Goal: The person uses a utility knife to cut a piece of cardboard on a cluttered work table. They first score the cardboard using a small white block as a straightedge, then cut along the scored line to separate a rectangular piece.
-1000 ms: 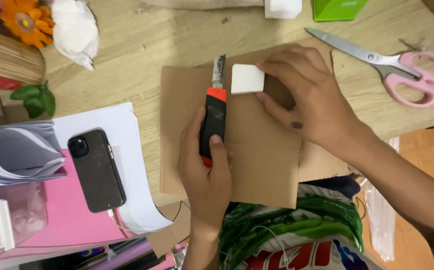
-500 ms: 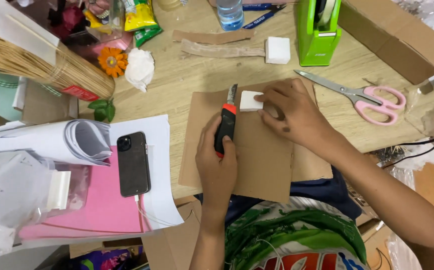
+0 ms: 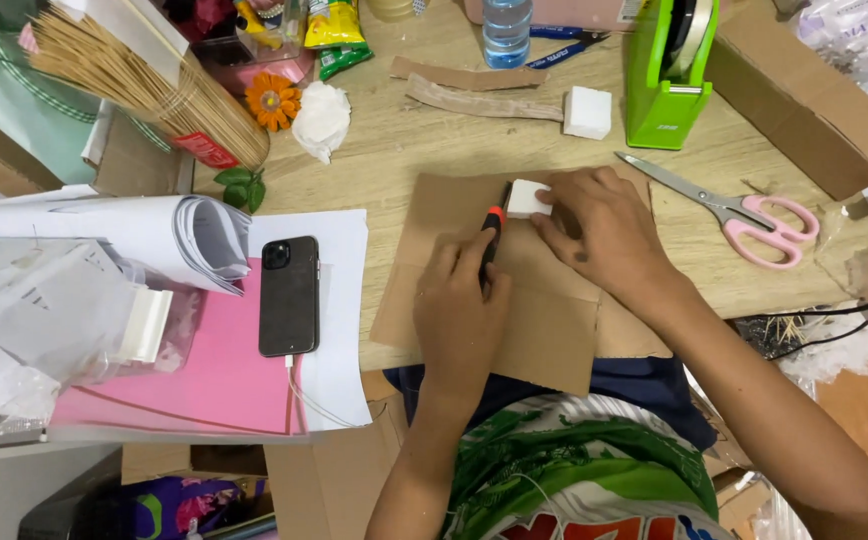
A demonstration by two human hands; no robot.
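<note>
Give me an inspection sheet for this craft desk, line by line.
Surface: wooden desk, crowded.
Job's things: white foam block on cardboard sheet; utility knife beside the block.
Clutter: pink scissors, green tape dispenser, second foam block, phone, rolled papers, stick bundle, water bottle.
Hands: left hand grips knife; right hand steadies block.
Cables: white cable from phone; black wires at right.
Surroundings: cardboard box, plastic bags.
</note>
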